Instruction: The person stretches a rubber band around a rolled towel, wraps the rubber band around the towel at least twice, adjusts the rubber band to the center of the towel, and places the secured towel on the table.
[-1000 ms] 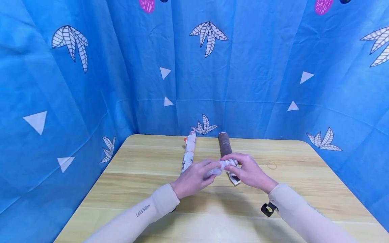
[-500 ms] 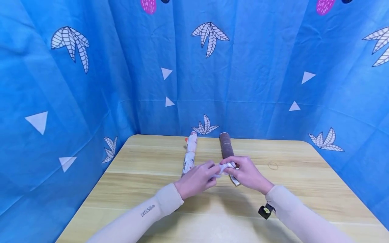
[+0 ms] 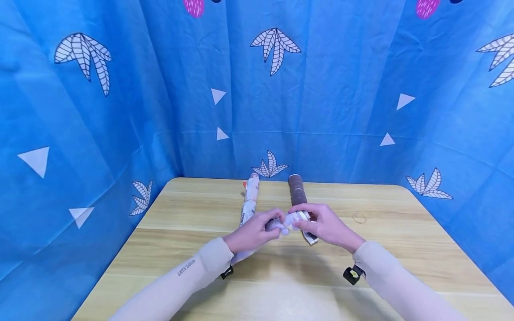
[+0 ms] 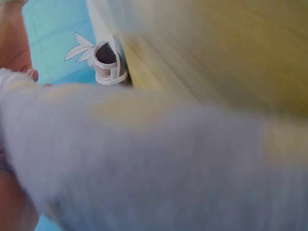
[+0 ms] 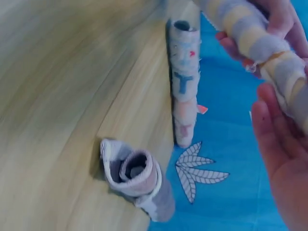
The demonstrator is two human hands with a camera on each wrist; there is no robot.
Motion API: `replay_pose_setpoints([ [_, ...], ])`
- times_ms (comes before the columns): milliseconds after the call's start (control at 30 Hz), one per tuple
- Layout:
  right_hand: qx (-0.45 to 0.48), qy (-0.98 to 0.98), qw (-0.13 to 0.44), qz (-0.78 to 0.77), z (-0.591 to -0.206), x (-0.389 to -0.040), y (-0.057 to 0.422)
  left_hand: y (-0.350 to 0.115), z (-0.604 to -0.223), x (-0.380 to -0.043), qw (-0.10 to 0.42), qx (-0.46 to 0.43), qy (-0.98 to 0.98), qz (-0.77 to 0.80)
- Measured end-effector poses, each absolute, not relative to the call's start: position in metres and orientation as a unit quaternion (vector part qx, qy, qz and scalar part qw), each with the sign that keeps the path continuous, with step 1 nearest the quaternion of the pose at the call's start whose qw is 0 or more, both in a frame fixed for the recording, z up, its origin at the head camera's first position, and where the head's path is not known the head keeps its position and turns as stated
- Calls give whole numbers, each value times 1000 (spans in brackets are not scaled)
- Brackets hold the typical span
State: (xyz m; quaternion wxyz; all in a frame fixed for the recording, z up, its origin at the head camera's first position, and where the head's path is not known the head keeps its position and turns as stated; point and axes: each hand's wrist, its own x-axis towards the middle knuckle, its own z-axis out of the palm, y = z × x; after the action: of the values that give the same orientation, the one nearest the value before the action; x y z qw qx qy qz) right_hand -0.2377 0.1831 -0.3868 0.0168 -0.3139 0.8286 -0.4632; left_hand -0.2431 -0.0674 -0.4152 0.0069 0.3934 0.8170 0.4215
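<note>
Above the middle of the table, both hands hold a rolled-up towel (image 5: 250, 36) with grey and pale yellow stripes. My left hand (image 3: 249, 232) has its thumb and forefinger curled at the roll's middle. My right hand (image 3: 329, 226) grips the roll towards its right end, thumb and fingers around it. A thin tan rubber band (image 5: 272, 57) circles the towel between the hands in the right wrist view. Blurred striped cloth (image 4: 144, 159) fills much of the left wrist view, hiding most of the left hand's fingers.
Behind the hands lie a white printed rolled towel (image 3: 251, 194) with a small orange tag and a grey-brown rolled towel (image 3: 297, 189). A loose rubber band (image 3: 359, 218) lies right of them on the wooden table (image 3: 180, 209). Blue curtain (image 3: 341, 111) surrounds the table's sides and back.
My left hand has drawn slightly left and its thumb and forefinger have spread apart. The striped towel's left end now shows below that wrist. The right hand keeps its grip nearly in place.
</note>
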Motion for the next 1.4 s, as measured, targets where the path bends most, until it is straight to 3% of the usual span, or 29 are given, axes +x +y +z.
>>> replay_pose_setpoints([
  [167, -396, 806, -30, -440, -388, -235, 183, -69, -410, -241, 44, 372, 794, 478],
  [300, -401, 812, -67, -418, -389, -234, 181, -68, -409, -236, 36, 363, 799, 479],
  [600, -343, 834, -80, -425, -387, -231, 174, -61, -416, -225, -160, 399, 849, 307],
  [800, -285, 844, -63, -451, -385, -230, 173, -63, -415, -225, -252, 457, 826, 211],
  [1200, -242, 854, -50, -459, -385, -230, 170, -53, -403, -224, -233, 444, 857, 120],
  [1400, -224, 835, -18, -503, -385, -234, 176, -59, -416, -227, -253, 444, 852, 115],
])
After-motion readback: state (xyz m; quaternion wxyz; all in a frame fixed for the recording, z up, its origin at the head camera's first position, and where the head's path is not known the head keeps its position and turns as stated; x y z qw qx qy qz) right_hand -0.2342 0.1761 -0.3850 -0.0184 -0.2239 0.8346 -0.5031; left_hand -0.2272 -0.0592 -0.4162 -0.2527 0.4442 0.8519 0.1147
